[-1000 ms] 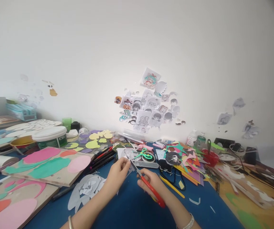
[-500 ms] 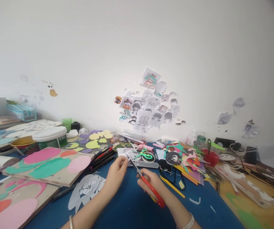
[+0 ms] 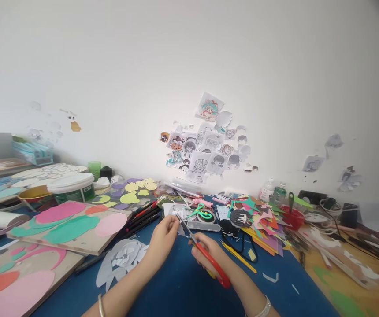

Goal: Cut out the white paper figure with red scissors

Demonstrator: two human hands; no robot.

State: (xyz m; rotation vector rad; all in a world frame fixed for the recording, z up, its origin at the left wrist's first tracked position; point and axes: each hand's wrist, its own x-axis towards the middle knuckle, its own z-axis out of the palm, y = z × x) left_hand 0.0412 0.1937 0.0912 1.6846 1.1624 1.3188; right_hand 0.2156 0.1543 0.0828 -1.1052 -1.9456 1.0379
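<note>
My right hand [image 3: 213, 254] is closed round a pair of scissors [image 3: 218, 269] with red handles and metal blades. Those blades point up and left, their tips close to the fingers of my left hand [image 3: 163, 237]. The left thumb and fingers are pinched together; what lies between them is too small to make out. White paper with a grey print [image 3: 179, 210] lies just beyond the fingertips. Behind the blades are green-handled scissors [image 3: 200, 213] and a clear lidded case [image 3: 206, 226]. Left of my left wrist lies a pile of grey-white paper cutouts [image 3: 120, 259].
Boards with coloured cutouts [image 3: 70, 229] cover the left, by a white-lidded tub [image 3: 72, 182]. Black pens [image 3: 143, 222] lie left of centre. Coloured paper scraps [image 3: 267, 220] and a yellow craft knife [image 3: 239, 257] lie to the right. Drawings [image 3: 216, 163] hang on the wall.
The view has shifted slightly. My hands and the red scissors keep nearly the same pose, with no clear change in what they hold.
</note>
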